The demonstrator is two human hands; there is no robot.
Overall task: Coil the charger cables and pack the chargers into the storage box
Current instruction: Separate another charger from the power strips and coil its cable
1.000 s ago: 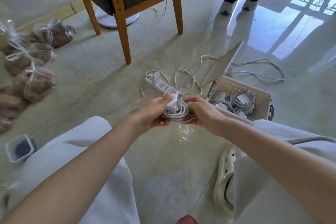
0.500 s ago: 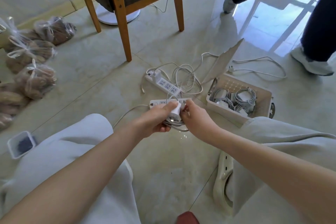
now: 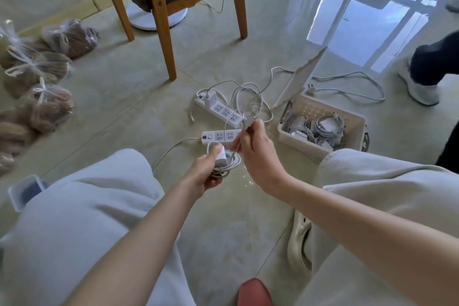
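Found gripping the coiled charger (image 3: 220, 157) above the floor in curled left hand (image 3: 202, 172) fingers, pinching its loose cable (image 3: 244, 129) end with the right hand (image 3: 255, 149), near the storage box (image 3: 304, 149).

Left hand (image 3: 203, 174) grips low with curled fingers (image 3: 214, 151); right hand (image 3: 255, 154) pinches higher.

Left hand (image 3: 202, 172) gripping coiled charger (image 3: 221, 159), right hand (image 3: 255, 150) pinching cable end (image 3: 244, 129)

A wooden chair (image 3: 164, 32) stands on the floor (image 3: 124, 112), tied plastic bags (image 3: 47, 107) lying left of it.
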